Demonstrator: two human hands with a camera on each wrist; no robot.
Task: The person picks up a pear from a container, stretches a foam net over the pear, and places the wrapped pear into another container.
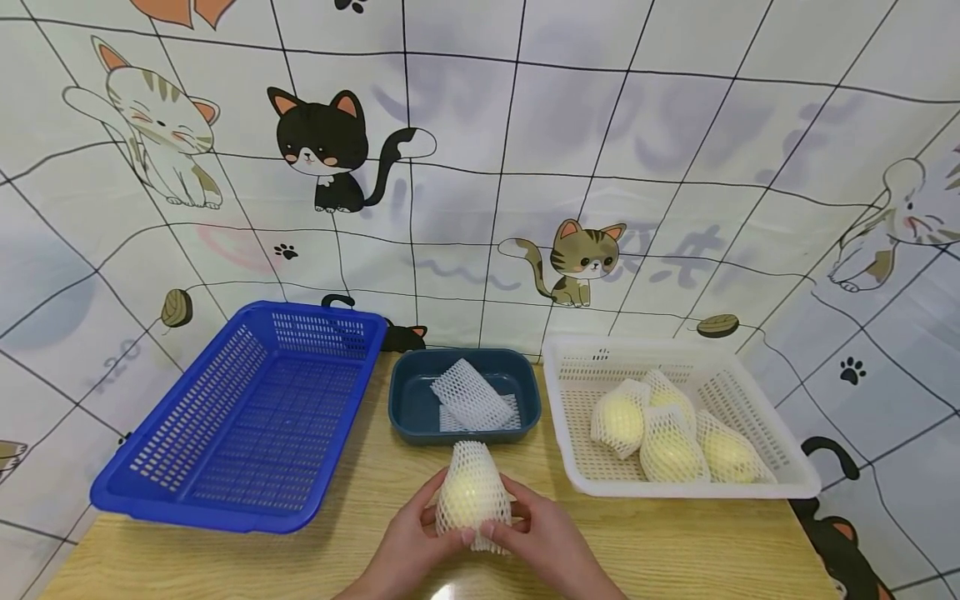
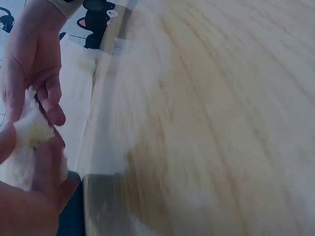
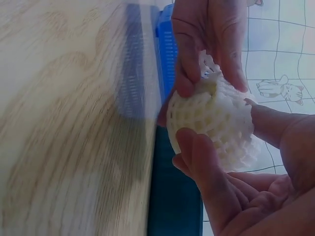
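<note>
A pale yellow round fruit (image 1: 467,498) in a white foam net sleeve is held upright between both hands, in front of the small dark teal tray. My left hand (image 1: 414,533) grips its left side, thumb low at the front. On the right side my right hand (image 1: 546,533) grips it likewise, the two thumbs close together near the sleeve's lower edge. The right wrist view shows the foam net (image 3: 211,115) wrapped round the fruit, with fingers of both hands on it. In the left wrist view the fruit is blurred and partly covered by fingers.
Behind the hands, the teal tray (image 1: 397,408) holds white foam net sleeves (image 1: 472,396). A blue plastic basket (image 1: 262,433) stands at the left. At the right, a white basket (image 1: 562,417) contains several netted yellow fruits (image 1: 671,454). A cat-patterned cloth (image 1: 465,192) hangs behind the wooden table (image 1: 675,550).
</note>
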